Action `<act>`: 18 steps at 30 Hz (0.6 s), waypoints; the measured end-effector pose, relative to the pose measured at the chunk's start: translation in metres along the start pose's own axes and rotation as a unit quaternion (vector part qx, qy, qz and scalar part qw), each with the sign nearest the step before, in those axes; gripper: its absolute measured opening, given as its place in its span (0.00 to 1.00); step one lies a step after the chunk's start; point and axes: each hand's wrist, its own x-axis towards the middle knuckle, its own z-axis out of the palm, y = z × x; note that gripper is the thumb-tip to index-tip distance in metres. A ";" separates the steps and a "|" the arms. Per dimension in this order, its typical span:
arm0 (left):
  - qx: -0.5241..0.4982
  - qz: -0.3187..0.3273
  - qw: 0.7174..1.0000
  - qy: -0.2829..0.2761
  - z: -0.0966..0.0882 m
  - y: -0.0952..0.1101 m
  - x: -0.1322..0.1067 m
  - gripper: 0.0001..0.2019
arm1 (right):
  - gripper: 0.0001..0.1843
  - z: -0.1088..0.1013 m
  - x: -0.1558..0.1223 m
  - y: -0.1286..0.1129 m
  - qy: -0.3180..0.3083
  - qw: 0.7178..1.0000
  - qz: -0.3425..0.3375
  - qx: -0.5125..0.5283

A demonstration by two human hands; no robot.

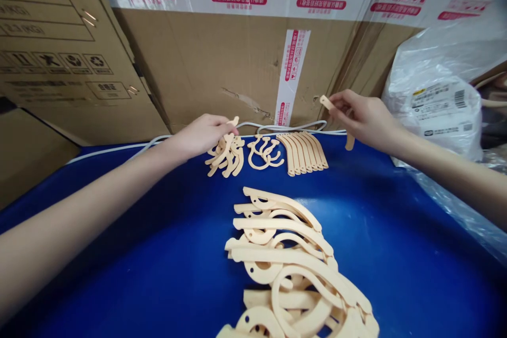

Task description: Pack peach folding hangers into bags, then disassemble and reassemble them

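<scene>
My left hand (pixel 204 134) reaches to the far side of the blue table (pixel 130 253) and pinches a cream curved piece (pixel 233 122) at the top of a small heap of such pieces (pixel 225 156). My right hand (pixel 362 116) is raised to the right and grips a cream curved strip (pixel 327 102), whose lower end shows below the palm. Between the hands lie a few hook-shaped pieces (pixel 264 152) and a neat row of curved strips (pixel 303 152). Close to me is a large pile of assembled cream parts (pixel 289 264).
Large cardboard boxes (pixel 222 58) with red-and-white tape stand right behind the table. A white cable (pixel 119 147) runs along the table's far edge. A white plastic bag (pixel 439 95) with a label sits at the right, with clear plastic film below it.
</scene>
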 end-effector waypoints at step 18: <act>0.234 0.318 0.914 -0.096 0.067 0.060 -0.028 0.23 | 0.11 0.013 -0.072 0.035 -0.088 0.977 -0.189 -0.054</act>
